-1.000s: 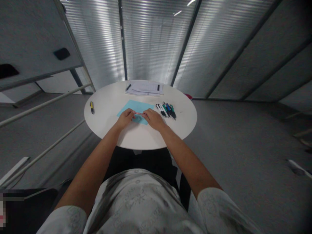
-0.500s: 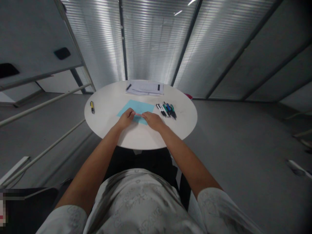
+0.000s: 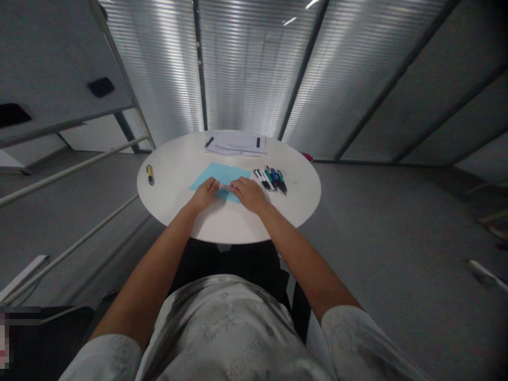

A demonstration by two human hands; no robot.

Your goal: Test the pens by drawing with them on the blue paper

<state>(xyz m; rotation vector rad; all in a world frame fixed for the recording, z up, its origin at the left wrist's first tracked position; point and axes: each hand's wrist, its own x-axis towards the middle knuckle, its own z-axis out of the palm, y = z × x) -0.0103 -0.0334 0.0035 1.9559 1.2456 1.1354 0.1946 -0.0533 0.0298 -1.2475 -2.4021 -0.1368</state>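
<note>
A thin pink strip [image 3: 225,187] stretches between my two hands, above a light blue sheet [image 3: 216,172]. Whether it is folded paper or something else is too small to tell. My left hand [image 3: 206,192] pinches its left end with closed fingers. At the other end, my right hand [image 3: 248,193] has its fingers closed around the strip, with the fingertips partly hidden. Beneath both hands, the blue sheet lies flat on the round white table [image 3: 230,227], its near part partly covered by them.
Several pens [image 3: 272,180] lie side by side right of the blue sheet. A yellow and black pen [image 3: 150,174] is near the table's left edge. Papers [image 3: 238,144] with a dark pen [image 3: 209,142] on them rest at the far edge. A railing [image 3: 71,170] runs along the left.
My hands have barely moved. A little more of the pink strip shows between them, and the fingers of my right hand have shifted slightly.
</note>
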